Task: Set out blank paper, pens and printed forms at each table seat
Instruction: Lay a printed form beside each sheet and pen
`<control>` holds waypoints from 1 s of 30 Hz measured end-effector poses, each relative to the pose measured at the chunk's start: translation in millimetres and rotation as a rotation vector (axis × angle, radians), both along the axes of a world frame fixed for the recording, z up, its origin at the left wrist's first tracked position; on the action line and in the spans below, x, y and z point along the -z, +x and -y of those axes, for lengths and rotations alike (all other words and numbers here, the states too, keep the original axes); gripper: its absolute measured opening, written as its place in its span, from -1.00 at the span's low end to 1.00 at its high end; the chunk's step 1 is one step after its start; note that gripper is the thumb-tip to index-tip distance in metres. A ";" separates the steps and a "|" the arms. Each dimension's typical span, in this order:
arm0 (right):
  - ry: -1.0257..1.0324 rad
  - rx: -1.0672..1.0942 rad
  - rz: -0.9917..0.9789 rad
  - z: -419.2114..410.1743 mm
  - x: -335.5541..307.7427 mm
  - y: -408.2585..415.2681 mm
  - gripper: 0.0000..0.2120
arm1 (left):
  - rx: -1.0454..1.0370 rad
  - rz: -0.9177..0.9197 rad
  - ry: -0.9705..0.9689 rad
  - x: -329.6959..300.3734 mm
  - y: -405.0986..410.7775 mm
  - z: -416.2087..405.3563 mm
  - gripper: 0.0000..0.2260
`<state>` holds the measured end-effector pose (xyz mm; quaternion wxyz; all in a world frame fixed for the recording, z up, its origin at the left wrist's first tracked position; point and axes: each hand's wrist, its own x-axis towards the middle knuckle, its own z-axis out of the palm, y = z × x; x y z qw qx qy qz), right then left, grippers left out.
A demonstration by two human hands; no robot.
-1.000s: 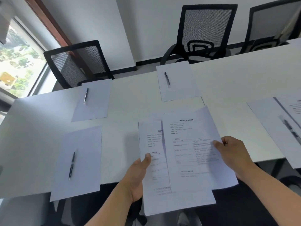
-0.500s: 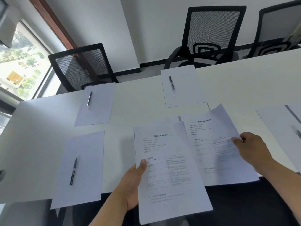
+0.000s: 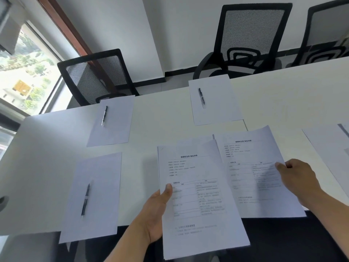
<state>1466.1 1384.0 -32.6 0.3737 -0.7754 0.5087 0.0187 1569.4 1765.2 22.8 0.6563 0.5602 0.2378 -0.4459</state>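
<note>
The left hand (image 3: 154,214) holds a stack of forms (image 3: 200,205) at 6 o'clock, its grip a thumb pinch on the stack's left edge. The right hand (image 3: 298,178) pinches a single form (image 3: 251,167) at 4 o'clock, over the worktop (image 3: 160,114) edge. Blank sheets, each with a pen on it, lie at 8 o'clock (image 3: 94,197), 10 o'clock (image 3: 113,121) and 12 o'clock (image 3: 213,99). Another sheet (image 3: 328,148) lies at 3 o'clock. Black chairs (image 3: 251,36) stand beyond the worktop.
</note>
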 end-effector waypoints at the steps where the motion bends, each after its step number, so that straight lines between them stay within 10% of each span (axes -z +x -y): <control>1: 0.003 -0.003 0.002 0.3 0.9 0.1 -0.57 | -0.003 0.000 0.005 0.3 0.3 0.8 -0.65; 20: -0.242 -0.246 0.118 -23.6 -22.2 2.8 -0.72 | -0.001 0.050 -0.007 -18.2 11.7 11.6 -0.66; 30: 0.357 -0.433 0.176 -107.8 -61.1 31.5 -0.54 | -0.023 0.077 0.016 -40.5 12.9 4.6 -0.68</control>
